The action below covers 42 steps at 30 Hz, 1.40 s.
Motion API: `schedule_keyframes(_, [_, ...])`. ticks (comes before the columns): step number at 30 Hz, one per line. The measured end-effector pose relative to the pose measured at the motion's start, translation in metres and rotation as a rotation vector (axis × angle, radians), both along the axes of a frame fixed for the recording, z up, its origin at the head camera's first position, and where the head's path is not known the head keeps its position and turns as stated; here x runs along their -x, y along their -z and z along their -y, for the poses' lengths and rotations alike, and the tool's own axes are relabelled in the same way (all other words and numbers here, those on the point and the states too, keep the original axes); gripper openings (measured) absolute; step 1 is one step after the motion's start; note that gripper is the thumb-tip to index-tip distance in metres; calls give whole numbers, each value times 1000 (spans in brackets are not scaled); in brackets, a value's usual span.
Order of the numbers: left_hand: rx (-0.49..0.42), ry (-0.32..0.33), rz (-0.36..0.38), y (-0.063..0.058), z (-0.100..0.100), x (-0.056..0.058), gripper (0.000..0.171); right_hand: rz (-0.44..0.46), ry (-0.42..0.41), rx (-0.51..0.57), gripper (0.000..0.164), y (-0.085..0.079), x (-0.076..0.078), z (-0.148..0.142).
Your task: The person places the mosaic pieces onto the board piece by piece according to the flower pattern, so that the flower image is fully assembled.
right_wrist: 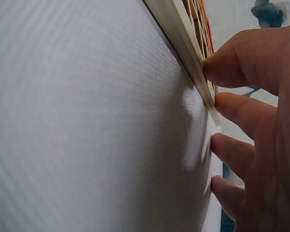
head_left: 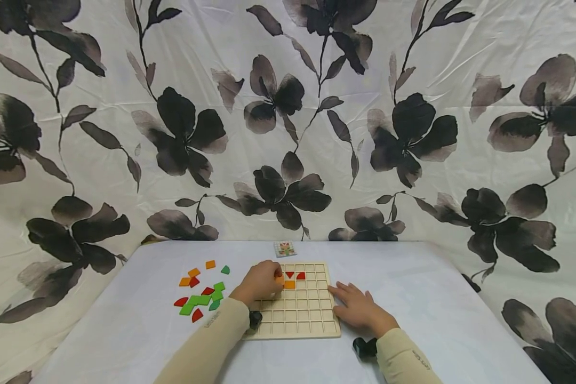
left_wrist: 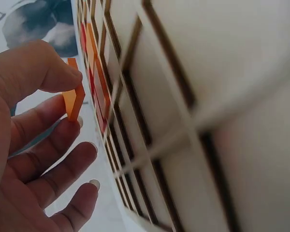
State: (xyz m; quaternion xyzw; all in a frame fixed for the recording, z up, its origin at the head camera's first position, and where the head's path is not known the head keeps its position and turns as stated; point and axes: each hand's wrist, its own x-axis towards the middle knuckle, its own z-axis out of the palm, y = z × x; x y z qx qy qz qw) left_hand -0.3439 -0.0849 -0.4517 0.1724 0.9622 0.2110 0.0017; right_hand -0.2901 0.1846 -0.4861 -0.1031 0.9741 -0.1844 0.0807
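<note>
My left hand (head_left: 258, 281) is over the upper left of a pale wooden grid board (head_left: 300, 316). Between thumb and fingers it pinches an orange square tile (left_wrist: 73, 99), tilted on edge close to the grid in the left wrist view. Beside that tile, the board bears a red triangle (head_left: 289, 274), a red quarter-round piece (head_left: 301, 276) and another orange square (head_left: 290, 285). At the board's right edge lies my right hand (head_left: 360, 309), fingers spread and relaxed. Its thumb and a fingertip touch the board's side (right_wrist: 186, 36) in the right wrist view.
Left of the board lie several loose pieces: orange squares (head_left: 210, 264), green tiles (head_left: 203, 300), red pieces (head_left: 197, 315) and dark green ones (head_left: 225, 270). A small patterned card (head_left: 285, 249) lies behind the board. A floral cloth (head_left: 345, 133) hangs behind the white table (head_left: 139, 320).
</note>
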Motion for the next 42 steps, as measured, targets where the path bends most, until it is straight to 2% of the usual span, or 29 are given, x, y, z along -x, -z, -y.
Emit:
schedule_keyframes(7, [7, 80, -29, 2, -15, 2, 19, -9, -6, 12, 55, -1, 0, -1])
schedule_keyframes(20, [142, 120, -73, 3, -38, 7, 12, -12, -12, 18, 55, -4, -2, 0])
schedule_keyframes(32, [175, 152, -59, 6, -48, 12, 12, -1, -11, 15, 55, -2, -1, 0])
schedule_keyframes(42, [173, 177, -49, 4, -50, 10, 5, -2, -12, 15, 54, -3, -1, -1])
